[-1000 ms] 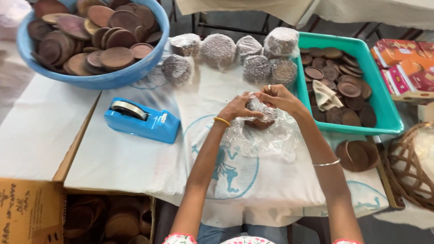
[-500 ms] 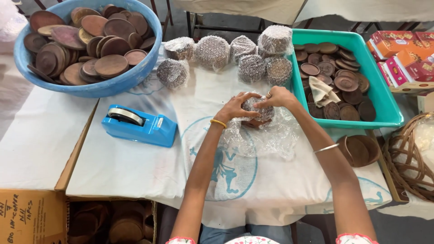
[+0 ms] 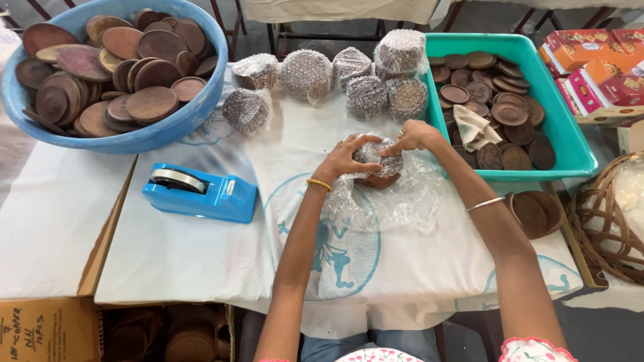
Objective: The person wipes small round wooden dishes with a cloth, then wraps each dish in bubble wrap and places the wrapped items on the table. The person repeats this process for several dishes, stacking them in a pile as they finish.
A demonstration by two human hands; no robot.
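Item in hand: one dark wooden piece (image 3: pixel 377 179), half covered by a sheet of bubble wrap (image 3: pixel 382 201), lying near the middle of the table. Left hand (image 3: pixel 349 157) and right hand (image 3: pixel 410 136) are close together over it, fingers pressing the wrap down onto its top; both are clamped on the wrap, not on bare wood. The loose skirt of the sheet spreads toward the person.

Open room: bare cloth lies in front of the bundle down to the near table edge, and to its left as far as the blue tape dispenser (image 3: pixel 200 191). To the right the bundle sits just beside the near corner of the teal tray (image 3: pixel 577 157); little room there.

Count, wrapped bundles (image 3: pixel 308 75): six visible, in a row behind the hands, one stacked on another at the right end.

Count, containers: one blue basin (image 3: pixel 168 131) at far left, heaped with round brown wooden plates, too many and too overlapped to count; one teal tray holding smaller dark discs and a folded beige cloth (image 3: pixel 473 127).

Count, loose plates (image 3: pixel 537 211): a small stack, two or three, at the right table edge.

Other: wicker basket (image 3: pixel 604 221) at right; red and orange boxes (image 3: pixel 590 57) beyond the tray; cardboard carton (image 3: pixel 47 328) at lower left.

Surface: white cloth (image 3: pixel 174 255) with a blue printed round design, over a table; grey floor beyond.
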